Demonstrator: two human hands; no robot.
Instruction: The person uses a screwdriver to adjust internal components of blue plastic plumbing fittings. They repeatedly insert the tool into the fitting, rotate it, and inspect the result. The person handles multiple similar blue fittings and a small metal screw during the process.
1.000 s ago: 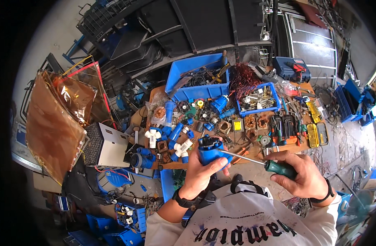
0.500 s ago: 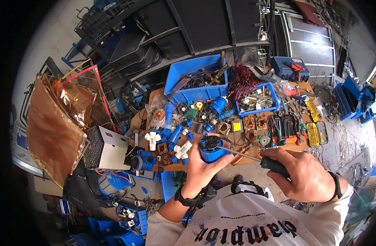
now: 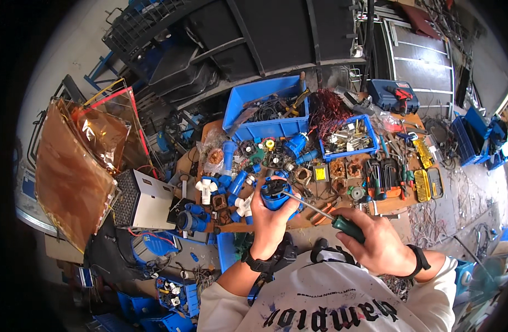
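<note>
In my left hand (image 3: pixel 270 226) is a round blue plastic housing with a black insert (image 3: pixel 275 190), its open face turned up and the fingers wrapped round its sides. My right hand (image 3: pixel 373 243) is closed on the dark green handle of a screwdriver (image 3: pixel 321 212). The metal shaft slants up to the left, and its tip meets the black insert near the rim. Whether the tip sits in a screw is too small to tell. Both hands are above the near edge of the wooden workbench (image 3: pixel 303 223).
Beyond my hands the bench holds blue and white pipe-like fittings (image 3: pixel 206 189), a large blue bin (image 3: pixel 265 128) and a smaller blue tray of metal parts (image 3: pixel 370 148). To the right lie hex keys (image 3: pixel 388 172), yellow bit cases (image 3: pixel 423 185) and a red drill (image 3: pixel 401 97) on a blue case.
My right hand has moved left with the screwdriver, closer to my left hand. The blue housing has shifted slightly left and up, and its tilt has changed a little.
</note>
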